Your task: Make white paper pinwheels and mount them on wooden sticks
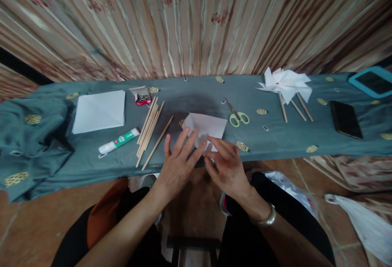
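A white sheet of paper (211, 123) lies in front of me at the table's near edge, its near part lifted or folded under my fingers. My left hand (180, 159) rests on its left side with fingers stretched and spread. On the near right side of the paper, my right hand (228, 167) has its fingers curled in and bent around the edge, seeming to grip it; the exact hold is partly hidden. A bracelet circles the right wrist. Just beyond the paper to the right lie scissors (238, 116) with green handles.
To the left are several wooden sticks (150, 128), a glue tube (119, 141), a red box of small metal pieces (141, 96) and stacked paper (99, 112). Rightward lie white paper pinwheels (286, 84) on sticks, a black phone (346, 119) and a blue-framed tablet (373, 81).
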A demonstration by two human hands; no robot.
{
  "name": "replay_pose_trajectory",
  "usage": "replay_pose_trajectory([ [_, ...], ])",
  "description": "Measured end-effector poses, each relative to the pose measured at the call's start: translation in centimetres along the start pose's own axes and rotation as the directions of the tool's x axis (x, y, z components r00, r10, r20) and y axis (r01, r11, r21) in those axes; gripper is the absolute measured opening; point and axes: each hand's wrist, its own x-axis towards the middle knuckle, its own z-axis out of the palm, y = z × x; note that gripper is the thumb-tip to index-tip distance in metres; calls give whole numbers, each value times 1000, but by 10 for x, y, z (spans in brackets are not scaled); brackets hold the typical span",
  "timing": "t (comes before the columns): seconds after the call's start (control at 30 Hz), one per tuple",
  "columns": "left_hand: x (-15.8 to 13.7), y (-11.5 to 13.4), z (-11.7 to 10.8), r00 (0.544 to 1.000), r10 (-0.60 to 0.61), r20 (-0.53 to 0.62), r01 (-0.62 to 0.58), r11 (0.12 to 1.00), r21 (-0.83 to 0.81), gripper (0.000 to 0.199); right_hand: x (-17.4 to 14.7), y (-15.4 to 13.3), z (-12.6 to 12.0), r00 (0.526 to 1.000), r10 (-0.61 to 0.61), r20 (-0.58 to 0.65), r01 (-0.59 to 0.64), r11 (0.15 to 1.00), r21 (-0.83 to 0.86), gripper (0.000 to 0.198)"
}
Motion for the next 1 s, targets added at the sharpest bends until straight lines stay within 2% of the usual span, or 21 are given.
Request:
replay_pose_trajectory([
  [0.23, -2, -23, -5, 995, -31, 93, 37, 997, -63, 20, -7, -4, -3, 986, -68, 150, 51, 993, 110, 11],
  [0.37, -4, -31, -8, 995, -31, 96, 44, 990, -137, 20, -3, 5, -7, 951, -101, 292, 72, 991, 110, 66],
  [0.43, -7, -32, -9, 994, -30, 107, 49, 982, -185, 20, -1, 12, -9, 932, -85, 353, 71, 996, 52, 75],
  [0.57, -15, -34, -9, 994, -8, 113, 41, 958, -284, 21, -2, 25, -10, 931, -55, 361, 77, 996, -47, 62],
  [0.73, -27, -35, -6, 996, 22, 90, 11, 938, -345, 22, -5, 32, -8, 963, -99, 250, 117, 991, -58, 36],
  [0.87, -35, -34, -5, 994, 30, 107, 12, 928, -374, 23, -8, 36, -9, 971, -85, 226, 79, 996, 33, 26],
  [1.0, -37, -34, -5, 991, -29, 132, 79, 919, -387, 19, -10, 37, -12, 960, 9, 279, -72, 974, 216, 23],
])
